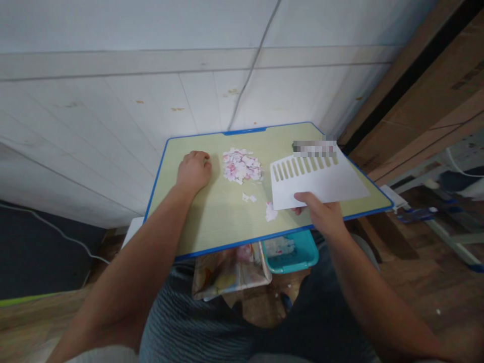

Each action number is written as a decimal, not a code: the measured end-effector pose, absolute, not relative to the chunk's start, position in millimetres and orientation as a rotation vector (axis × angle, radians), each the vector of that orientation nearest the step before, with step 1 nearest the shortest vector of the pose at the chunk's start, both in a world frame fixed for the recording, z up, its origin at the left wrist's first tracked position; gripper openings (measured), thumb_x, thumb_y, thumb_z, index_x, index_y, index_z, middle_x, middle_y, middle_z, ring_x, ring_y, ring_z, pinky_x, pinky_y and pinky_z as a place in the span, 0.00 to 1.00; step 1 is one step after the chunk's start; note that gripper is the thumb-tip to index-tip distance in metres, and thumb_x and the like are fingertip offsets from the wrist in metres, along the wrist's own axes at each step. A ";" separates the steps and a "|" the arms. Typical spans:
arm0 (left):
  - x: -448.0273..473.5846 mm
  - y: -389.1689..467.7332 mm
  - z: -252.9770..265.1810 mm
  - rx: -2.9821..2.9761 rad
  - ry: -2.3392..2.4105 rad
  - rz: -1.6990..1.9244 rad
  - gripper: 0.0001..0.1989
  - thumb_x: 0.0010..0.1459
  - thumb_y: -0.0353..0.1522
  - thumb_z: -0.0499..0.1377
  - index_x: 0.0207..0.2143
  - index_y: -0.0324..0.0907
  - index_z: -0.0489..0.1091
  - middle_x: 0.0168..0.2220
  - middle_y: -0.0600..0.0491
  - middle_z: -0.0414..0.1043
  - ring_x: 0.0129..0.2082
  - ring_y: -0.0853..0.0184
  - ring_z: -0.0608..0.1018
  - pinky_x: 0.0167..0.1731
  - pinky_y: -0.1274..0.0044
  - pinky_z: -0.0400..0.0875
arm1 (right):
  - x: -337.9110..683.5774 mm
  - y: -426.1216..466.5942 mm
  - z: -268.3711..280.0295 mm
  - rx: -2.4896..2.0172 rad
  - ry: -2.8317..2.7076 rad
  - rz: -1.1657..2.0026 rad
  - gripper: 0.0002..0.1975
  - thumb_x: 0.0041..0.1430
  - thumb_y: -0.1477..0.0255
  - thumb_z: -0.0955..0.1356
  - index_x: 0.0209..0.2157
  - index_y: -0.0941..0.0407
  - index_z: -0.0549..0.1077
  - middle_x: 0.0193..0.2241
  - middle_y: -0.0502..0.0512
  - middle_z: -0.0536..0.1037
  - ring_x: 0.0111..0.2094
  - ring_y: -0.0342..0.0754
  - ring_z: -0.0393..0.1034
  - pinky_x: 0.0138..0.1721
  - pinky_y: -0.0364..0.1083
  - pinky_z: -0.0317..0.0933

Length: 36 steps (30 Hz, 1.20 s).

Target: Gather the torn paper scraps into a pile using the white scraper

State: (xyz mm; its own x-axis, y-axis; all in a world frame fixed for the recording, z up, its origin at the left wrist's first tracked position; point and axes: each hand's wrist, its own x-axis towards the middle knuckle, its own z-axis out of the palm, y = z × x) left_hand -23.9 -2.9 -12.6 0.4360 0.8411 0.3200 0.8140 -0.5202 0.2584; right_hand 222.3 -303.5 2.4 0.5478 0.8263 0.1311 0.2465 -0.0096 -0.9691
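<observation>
A broad white panelled wall (132, 101) is bounding the far side, and brown cardboard boxes (423, 85) are crowding in on the right. Before me a pale yellow-green table (215, 217) with a blue edge is partly hiding two containers below: a rectangular bin with a multicoloured print (264, 272) and, just beside it, a turquoise plastic basin (298, 268). A large white sheet with a row of long narrow slots (321, 186) is extending over the table's right side; a pixelated strip is masking its far part. My right hand (321, 212) is gripping that sheet by its near edge, thumb on top. My left hand (194, 171) is resting, fingers curled, on the table's left side; I cannot tell whether it is clasping anything. Between it and the sheet, a heap of white-and-pink paper scraps (242, 166) is lying. One loose scrap (270, 214) is lying beside the sheet's near left corner, and small white bits (248, 197) are sitting nearer me than the heap.
</observation>
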 end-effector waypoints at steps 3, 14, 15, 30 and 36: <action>-25.6 -0.7 -14.5 2.618 1.495 0.633 0.20 0.73 0.32 0.54 0.58 0.42 0.82 0.63 0.37 0.82 0.67 0.43 0.80 0.71 0.53 0.75 | 220.6 -304.5 6.1 -1.574 -1.035 0.633 0.20 0.61 0.61 0.75 0.17 0.48 0.72 0.20 0.51 0.78 0.27 0.55 0.76 0.45 0.56 0.76; -29.7 6.4 -18.6 2.631 1.446 0.671 0.20 0.70 0.32 0.54 0.56 0.42 0.82 0.63 0.37 0.82 0.67 0.42 0.80 0.73 0.50 0.73 | 214.4 -294.3 8.1 -1.721 -1.227 0.555 0.26 0.68 0.53 0.72 0.18 0.47 0.70 0.28 0.55 0.86 0.35 0.57 0.80 0.54 0.58 0.75; -29.8 6.9 -19.1 2.633 1.440 0.671 0.20 0.70 0.32 0.55 0.56 0.42 0.82 0.63 0.37 0.82 0.67 0.42 0.80 0.73 0.50 0.74 | 214.2 -293.3 8.7 -1.715 -1.232 0.549 0.26 0.68 0.54 0.73 0.17 0.47 0.70 0.27 0.55 0.85 0.36 0.57 0.80 0.55 0.58 0.75; -28.6 1.9 -10.6 2.618 1.443 0.600 0.20 0.73 0.33 0.56 0.60 0.38 0.81 0.64 0.37 0.80 0.68 0.47 0.78 0.75 0.53 0.71 | 208.9 -296.0 6.9 -1.679 -1.075 0.604 0.22 0.66 0.55 0.74 0.20 0.49 0.76 0.23 0.54 0.81 0.29 0.53 0.78 0.43 0.54 0.76; -28.6 7.3 -15.7 2.566 1.404 0.664 0.18 0.70 0.32 0.56 0.55 0.43 0.82 0.62 0.39 0.82 0.67 0.43 0.78 0.75 0.48 0.71 | 210.9 -296.1 5.9 -1.625 -1.054 0.553 0.22 0.68 0.56 0.74 0.22 0.49 0.76 0.22 0.52 0.79 0.29 0.54 0.78 0.46 0.55 0.78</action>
